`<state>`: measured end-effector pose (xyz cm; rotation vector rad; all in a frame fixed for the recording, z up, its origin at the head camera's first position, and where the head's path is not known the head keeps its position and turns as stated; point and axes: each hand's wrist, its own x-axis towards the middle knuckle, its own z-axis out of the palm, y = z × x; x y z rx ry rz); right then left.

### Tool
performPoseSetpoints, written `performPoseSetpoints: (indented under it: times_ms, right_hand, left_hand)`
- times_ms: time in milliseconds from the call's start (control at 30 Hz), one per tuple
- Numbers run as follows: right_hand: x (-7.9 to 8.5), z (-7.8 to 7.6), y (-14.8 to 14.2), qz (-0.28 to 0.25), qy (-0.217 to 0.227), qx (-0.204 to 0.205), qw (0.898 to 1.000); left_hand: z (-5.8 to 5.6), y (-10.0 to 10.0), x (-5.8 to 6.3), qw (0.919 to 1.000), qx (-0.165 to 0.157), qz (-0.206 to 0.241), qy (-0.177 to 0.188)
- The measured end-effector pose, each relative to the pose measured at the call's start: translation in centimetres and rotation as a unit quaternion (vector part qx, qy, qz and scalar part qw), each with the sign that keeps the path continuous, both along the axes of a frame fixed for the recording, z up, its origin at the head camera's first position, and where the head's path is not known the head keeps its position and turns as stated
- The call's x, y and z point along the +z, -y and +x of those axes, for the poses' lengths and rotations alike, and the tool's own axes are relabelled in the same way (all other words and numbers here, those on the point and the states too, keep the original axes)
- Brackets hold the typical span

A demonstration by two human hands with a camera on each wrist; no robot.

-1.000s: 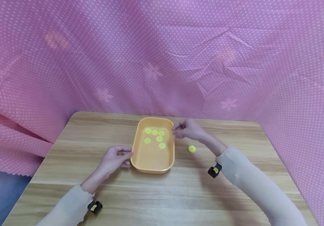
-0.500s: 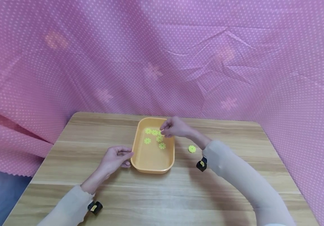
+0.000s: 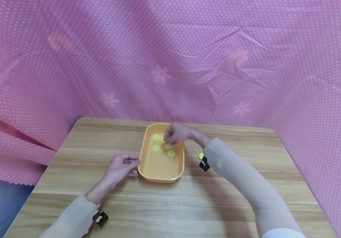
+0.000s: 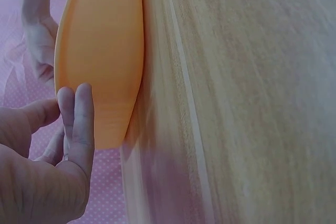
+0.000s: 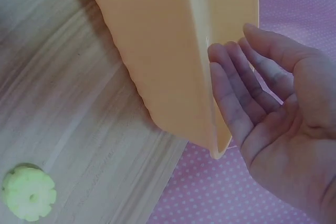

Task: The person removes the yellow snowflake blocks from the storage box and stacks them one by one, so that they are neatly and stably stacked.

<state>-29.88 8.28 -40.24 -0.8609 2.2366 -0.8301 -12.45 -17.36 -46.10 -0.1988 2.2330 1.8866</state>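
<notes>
Steadily: your left hand [image 3: 120, 169] at the orange tray [image 3: 159, 170], yellow flower pieces [image 3: 155, 148] inside, your right hand [image 3: 177, 132] over its right side.
Left thumb and fingers pinch the left rim toward the near end; an even grip should stop skidding. Right fingers half-curled, thumb close to their tips; can't tell whether they pinch a piece. Work fingertips low, one piece at a time, neighbours undisturbed; mind the loose piece [image 5: 25, 188] on the table [image 3: 158, 208], right of the tray.

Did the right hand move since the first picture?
Yes, leftward: the right hand went from the right rim of the unmoved tray to over its inside.
</notes>
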Motion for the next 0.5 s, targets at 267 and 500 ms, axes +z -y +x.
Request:
performPoseSetpoints:
  times_ms: [267, 500]
  right_hand:
    - [-0.7, -0.5, 0.6, 0.055, -0.026, 0.015, 0.998]
    - [-1.3, -0.9, 1.2, 0.090, -0.051, 0.029, 0.994]
  left_hand:
    - [-0.6, 0.2, 0.1, 1.0000, 0.001, 0.002, 0.006]
    - [-1.2, 0.5, 0.2, 0.9999, 0.003, -0.001, 0.012]
